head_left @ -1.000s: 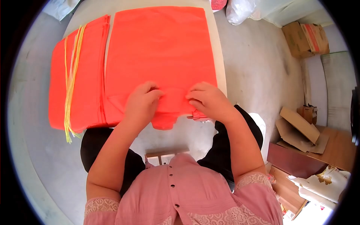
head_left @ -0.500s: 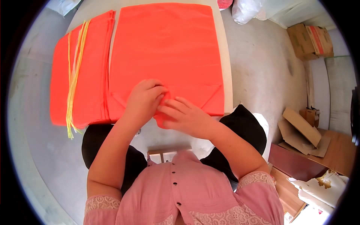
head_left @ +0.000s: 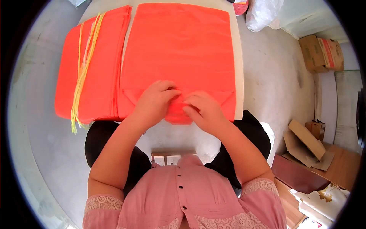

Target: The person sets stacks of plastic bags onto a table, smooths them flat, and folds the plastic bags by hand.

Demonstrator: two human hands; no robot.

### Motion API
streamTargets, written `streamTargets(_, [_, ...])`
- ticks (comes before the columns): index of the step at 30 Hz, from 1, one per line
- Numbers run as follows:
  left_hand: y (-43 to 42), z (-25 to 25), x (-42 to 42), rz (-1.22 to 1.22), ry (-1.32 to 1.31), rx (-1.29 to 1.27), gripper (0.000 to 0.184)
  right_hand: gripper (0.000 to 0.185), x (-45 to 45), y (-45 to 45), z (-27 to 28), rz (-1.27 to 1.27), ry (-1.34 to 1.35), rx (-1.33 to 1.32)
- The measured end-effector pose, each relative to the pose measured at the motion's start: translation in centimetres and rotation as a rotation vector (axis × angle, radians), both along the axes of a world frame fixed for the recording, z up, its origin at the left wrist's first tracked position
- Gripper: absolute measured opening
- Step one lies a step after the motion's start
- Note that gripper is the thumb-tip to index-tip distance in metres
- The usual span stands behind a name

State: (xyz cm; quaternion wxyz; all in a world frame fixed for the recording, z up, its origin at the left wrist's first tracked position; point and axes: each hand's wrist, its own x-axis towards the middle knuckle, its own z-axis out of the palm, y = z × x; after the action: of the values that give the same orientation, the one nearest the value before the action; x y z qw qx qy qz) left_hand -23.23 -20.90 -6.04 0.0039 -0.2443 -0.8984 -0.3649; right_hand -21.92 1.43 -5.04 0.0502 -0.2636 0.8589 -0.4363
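Observation:
A wide orange-red sheet [head_left: 183, 45] of thin, soft material lies flat in front of me, its near edge folded with slanting creases at the corners. At the middle of that edge, my left hand [head_left: 158, 100] has its fingers bent and closed on the gathered material. Close by on the right, my right hand [head_left: 206, 111] pinches the same gathered part with curled fingers. A small flap [head_left: 178, 116] of the sheet hangs over the table edge between the hands. Exact fingertip contact is partly hidden.
Left of the sheet lies a stack of folded orange-red sheets [head_left: 100, 68] with yellow strings [head_left: 88, 57] across it. The pale tabletop [head_left: 239, 76] shows along the right. Cardboard boxes [head_left: 318, 53] and a flattened carton [head_left: 305, 143] stand farther right, a white plastic bag [head_left: 263, 13] beyond the table.
My right hand has moved right, away from my left, and the gathered material between them is more spread. The whole view has shifted slightly.

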Motion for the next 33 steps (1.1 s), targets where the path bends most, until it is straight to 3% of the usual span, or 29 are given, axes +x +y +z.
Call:
streamTargets(10, [-0.8, 1.5, 0.3, -0.016, -0.040, -0.004, 0.030, 0.011, -1.8, -1.6, 0.6, -0.124, -0.218, 0.143])
streamTargets(16, [-0.3, 1.2, 0.3, 0.023, 0.018, 0.002, 0.026, 0.016, -2.1, -2.2, 0.1, -0.144, -0.238, 0.065])
streamTargets(19, [0.2, 0.9, 0.3, 0.104, -0.032, -0.045, 0.021, 0.012, -1.9, -2.4, 0.8, -0.186, -0.205, 0.108])
streamTargets(22, [0.0, -0.2, 0.2, 0.084, 0.057, -0.094, 0.017, 0.014, -1.7, -2.0, -0.2, -0.151, 0.199, 0.086])
streamTargets(25, [-0.3, -0.3, 0.1, 0.032, 0.112, -0.070, 0.015, 0.021, -1.6, -0.8, 0.9, 0.172, 0.322, 0.206])
streamTargets(28, [-0.5, -0.7, 0.1, 0.021, 0.144, -0.041, 0.017, 0.029, -1.1, -0.4, 1.0, 0.291, 0.349, 0.187])
streamTargets(33, [-0.6, -0.4, 0.1, 0.010, 0.130, -0.041, 0.017, 0.038, -1.3, 0.4, 1.7, 0.256, 0.317, 0.296])
